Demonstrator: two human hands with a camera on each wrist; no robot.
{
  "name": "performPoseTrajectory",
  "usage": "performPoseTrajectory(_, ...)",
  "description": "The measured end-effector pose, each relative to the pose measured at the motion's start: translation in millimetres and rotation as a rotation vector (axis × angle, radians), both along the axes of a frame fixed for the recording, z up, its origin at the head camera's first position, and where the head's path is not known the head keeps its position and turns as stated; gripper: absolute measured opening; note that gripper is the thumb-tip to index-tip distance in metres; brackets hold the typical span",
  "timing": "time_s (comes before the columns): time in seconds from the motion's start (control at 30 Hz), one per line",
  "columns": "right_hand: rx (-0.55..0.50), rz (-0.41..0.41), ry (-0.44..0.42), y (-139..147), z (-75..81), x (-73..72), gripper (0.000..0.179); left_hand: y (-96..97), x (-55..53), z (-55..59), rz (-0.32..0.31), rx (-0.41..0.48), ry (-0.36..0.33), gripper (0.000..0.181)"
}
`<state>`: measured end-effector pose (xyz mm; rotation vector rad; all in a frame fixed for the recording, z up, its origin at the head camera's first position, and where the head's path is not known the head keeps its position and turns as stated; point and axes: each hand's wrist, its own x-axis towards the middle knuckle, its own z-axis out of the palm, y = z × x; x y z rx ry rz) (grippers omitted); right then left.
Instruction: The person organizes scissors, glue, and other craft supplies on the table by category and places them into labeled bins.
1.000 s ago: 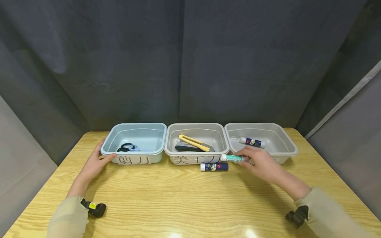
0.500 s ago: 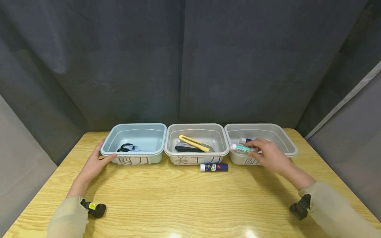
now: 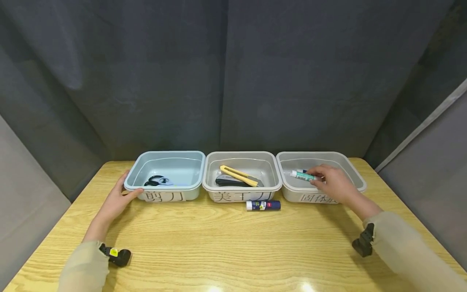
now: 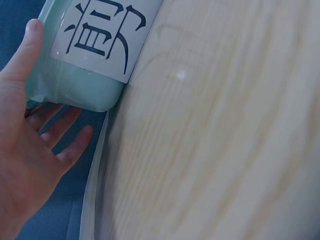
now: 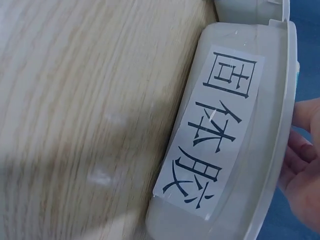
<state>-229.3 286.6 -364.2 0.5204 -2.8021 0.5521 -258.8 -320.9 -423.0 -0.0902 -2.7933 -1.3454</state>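
Note:
In the head view, my right hand [image 3: 333,182] pinches a green-and-white glue stick [image 3: 303,175] over the right grey bin [image 3: 359,190]. Another glue stick lies in that bin, mostly hidden behind the held one. A dark blue glue stick with a white cap [image 3: 263,205] lies on the table before the middle grey bin [image 3: 240,153]. My left hand [image 3: 116,199] rests at the near left corner of the light blue bin [image 3: 168,153], thumb on the front rim. In the left wrist view its fingers [image 4: 75,150] spread loosely along the bin's side.
Scissors [image 3: 158,181] lie in the blue bin. The middle bin holds a yellow box cutter [image 3: 238,176] and a black-and-grey one [image 3: 231,181]. All three bins stand side by side, with paper labels in front, on a wooden table [image 3: 204,247]. A dark curtain [image 3: 219,81] hangs behind.
My right hand has carried the green-and-white glue stick from before the gap between the middle and right bins rightward and back, over the right bin. My left hand has stayed put.

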Motion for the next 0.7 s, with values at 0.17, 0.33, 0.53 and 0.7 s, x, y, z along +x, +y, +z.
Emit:
performPoseTrajectory(0.17,0.032,-0.009,-0.032,5,-2.2,-7.6,0.02,0.6,0.6,0.4,-0.002,0.0,0.002,0.092)
performPoseTrajectory(0.33,0.069,-0.023,-0.074,9,-4.2,-16.9,0.017,1.3,1.2,1.5,-0.002,-0.008,-0.004,0.092)
performPoseTrajectory(0.53,0.085,-0.064,-0.183,11,-5.7,-27.0,0.017,2.3,1.6,2.4,0.003,-0.014,-0.007,0.092)
performPoseTrajectory(0.7,0.1,-0.073,-0.218,12,-6.3,-36.2,0.016,3.2,1.7,3.3,0.006,-0.013,-0.005,0.092)
